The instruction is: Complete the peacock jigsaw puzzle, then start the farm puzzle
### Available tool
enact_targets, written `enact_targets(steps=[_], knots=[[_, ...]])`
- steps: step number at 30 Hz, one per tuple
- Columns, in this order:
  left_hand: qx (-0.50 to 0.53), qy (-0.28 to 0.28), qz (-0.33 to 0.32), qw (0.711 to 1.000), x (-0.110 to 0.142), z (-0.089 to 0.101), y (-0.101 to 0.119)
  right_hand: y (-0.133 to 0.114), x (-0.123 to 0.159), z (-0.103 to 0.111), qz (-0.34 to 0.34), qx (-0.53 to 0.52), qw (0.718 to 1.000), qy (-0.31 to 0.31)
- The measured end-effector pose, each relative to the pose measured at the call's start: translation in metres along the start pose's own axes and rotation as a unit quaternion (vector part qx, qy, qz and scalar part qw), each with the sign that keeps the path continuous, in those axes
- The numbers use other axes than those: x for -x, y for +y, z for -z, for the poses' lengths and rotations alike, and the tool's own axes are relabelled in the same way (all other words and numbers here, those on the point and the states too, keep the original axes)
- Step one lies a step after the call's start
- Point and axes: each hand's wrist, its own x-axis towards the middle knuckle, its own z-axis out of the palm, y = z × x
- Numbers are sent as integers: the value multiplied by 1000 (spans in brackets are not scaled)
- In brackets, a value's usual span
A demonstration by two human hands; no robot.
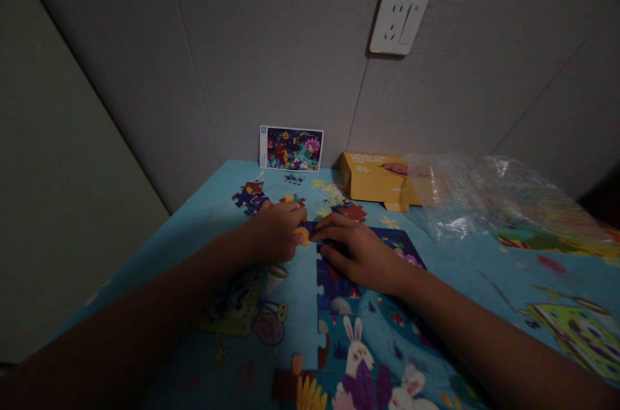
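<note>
My left hand (276, 230) has its fingers closed on a puzzle piece (303, 236) with an orange patch, at the upper left edge of a partly joined jigsaw puzzle (372, 326). My right hand (361, 255) lies over the top of that puzzle, fingers stretched out and its tips close to the piece. White rabbits and blue-green ground show in the joined part, which has a jagged left edge. Several loose puzzle pieces (250, 195) lie beyond my left hand, and others, reddish (351, 211), sit behind my right hand.
A picture card (292, 148) leans against the wall at the back. Right of it stand a yellow puzzle box (371, 179) and a crumpled clear plastic bag (465, 197). A blue cartoon-print cloth (194, 229) covers the table. A socket plate (400, 21) is on the wall.
</note>
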Motion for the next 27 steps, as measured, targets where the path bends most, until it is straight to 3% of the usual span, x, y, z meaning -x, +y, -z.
enact_targets(steps=[27], knots=[[18, 2, 7, 1000, 0, 1, 1, 0, 0, 0, -1, 3, 1000, -1]])
